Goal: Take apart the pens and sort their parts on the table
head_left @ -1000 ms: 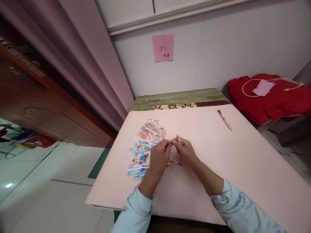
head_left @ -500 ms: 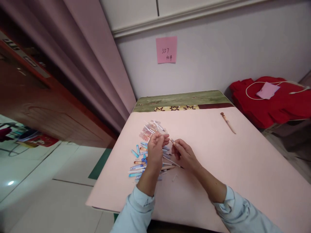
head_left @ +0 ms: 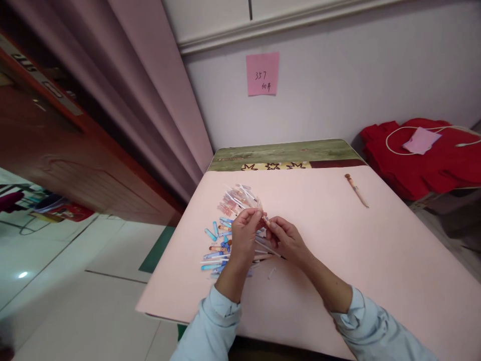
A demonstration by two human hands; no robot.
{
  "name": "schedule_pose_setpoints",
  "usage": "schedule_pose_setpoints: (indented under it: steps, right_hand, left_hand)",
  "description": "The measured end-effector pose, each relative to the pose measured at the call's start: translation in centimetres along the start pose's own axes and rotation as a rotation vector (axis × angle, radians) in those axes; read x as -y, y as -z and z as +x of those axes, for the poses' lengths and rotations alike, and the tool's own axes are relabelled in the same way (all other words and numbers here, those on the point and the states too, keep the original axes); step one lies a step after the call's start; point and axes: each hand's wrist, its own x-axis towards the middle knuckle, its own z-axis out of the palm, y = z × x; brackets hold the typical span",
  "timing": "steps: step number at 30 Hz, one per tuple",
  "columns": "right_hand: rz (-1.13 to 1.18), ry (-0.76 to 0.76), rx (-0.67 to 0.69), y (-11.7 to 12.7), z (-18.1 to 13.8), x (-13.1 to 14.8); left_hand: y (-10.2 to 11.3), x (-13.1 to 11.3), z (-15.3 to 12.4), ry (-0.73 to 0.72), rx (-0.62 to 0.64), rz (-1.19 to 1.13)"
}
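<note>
Mauve curtain [head_left: 165,75] flanks a pink worktop [head_left: 319,210]; blue pen parts [head_left: 212,267] lie heaped beside the left hand [head_left: 245,233], fingers curled, hold unclear; a small tan piece [head_left: 266,220], pinched tight by the right hand [head_left: 286,236] between both, could drop among them if that grip loosens; brown-topped pen [head_left: 356,190] lies well apart.

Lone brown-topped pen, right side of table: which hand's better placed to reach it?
Right, likely: the right hand is nearer the brown-topped pen; the left hand is farther off, by the blue pen parts. Caveat: the right holds a small tan piece.
</note>
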Motion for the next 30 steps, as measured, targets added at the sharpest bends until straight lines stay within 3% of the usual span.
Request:
schedule_pose_setpoints:
  steps: [6,20,30]
  right_hand:
    - [-0.001,0.008,0.004,0.1,0.0,-0.2]
    - [-0.113,0.115,-0.087,0.9,0.3,-0.5]
    - [-0.079,0.120,-0.075,0.5,0.1,0.1]
  left_hand:
    - [0.3,0.2,0.0,-0.016,0.000,0.087]
    - [1.1,0.0,-0.8,-0.306,0.037,0.411]
    - [1.0,0.5,-1.1,-0.258,0.028,0.377]
